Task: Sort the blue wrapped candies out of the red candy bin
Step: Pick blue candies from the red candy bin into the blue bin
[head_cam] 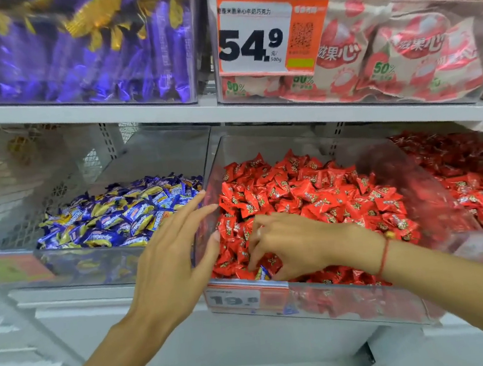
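Observation:
A clear bin (351, 299) full of red wrapped candies (310, 193) stands on the lower shelf, centre right. One blue wrapped candy (262, 273) lies among the red ones at the bin's front left corner. My right hand (291, 243) reaches into that corner, its fingers curled down and pinching this blue candy. My left hand (170, 256) hovers at the bin's left wall with straight, spread fingers and holds nothing. To the left, a second clear bin (72, 260) holds blue and yellow wrapped candies (118, 216).
Another bin of red candies (472, 176) stands at the far right. On the shelf above are a bin of purple wrapped sweets (87, 56) and a bin of pink-and-white packets (385, 57) with a 54.9 price tag (263, 34). A price label (237, 298) hangs on the red bin's front.

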`<action>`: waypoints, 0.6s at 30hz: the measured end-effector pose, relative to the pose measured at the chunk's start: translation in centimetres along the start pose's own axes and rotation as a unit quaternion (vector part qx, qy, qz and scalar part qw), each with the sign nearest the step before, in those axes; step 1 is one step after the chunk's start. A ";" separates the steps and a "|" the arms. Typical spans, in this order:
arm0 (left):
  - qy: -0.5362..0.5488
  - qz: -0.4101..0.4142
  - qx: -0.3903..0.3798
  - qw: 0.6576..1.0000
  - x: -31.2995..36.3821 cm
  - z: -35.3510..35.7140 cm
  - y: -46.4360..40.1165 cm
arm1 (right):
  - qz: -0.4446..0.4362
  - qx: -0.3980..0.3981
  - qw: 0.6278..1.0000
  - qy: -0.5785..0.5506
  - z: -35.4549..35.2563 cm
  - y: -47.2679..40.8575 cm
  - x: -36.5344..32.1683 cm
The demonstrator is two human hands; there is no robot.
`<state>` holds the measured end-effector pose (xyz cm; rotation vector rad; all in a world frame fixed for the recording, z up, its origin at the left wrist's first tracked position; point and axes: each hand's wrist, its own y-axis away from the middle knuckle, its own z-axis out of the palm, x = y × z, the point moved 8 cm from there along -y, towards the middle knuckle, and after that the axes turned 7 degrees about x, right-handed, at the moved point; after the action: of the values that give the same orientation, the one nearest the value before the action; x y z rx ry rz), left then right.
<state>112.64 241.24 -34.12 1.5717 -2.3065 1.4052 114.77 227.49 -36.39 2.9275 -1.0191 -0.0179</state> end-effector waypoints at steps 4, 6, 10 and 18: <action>0.030 -0.006 0.002 1.000 -0.1 -0.4 0.1 | 0.034 0.051 0.998 -0.021 0.0 -1.0 2.0; 0.047 -0.014 0.007 0.999 -0.2 -0.6 0.1 | 0.101 0.076 0.988 -0.083 -1.0 -0.3 3.9; 0.061 -0.018 0.020 0.998 0.1 -0.6 -0.1 | 0.144 0.135 0.965 -0.171 -3.0 0.8 4.4; 0.107 0.021 0.070 0.991 2.5 -0.8 -0.1 | 0.118 0.219 0.855 -0.455 -5.6 0.9 1.5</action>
<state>111.15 239.93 -32.46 1.3326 -2.1706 1.6886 115.49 226.09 -30.71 3.1346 -1.6422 -1.4672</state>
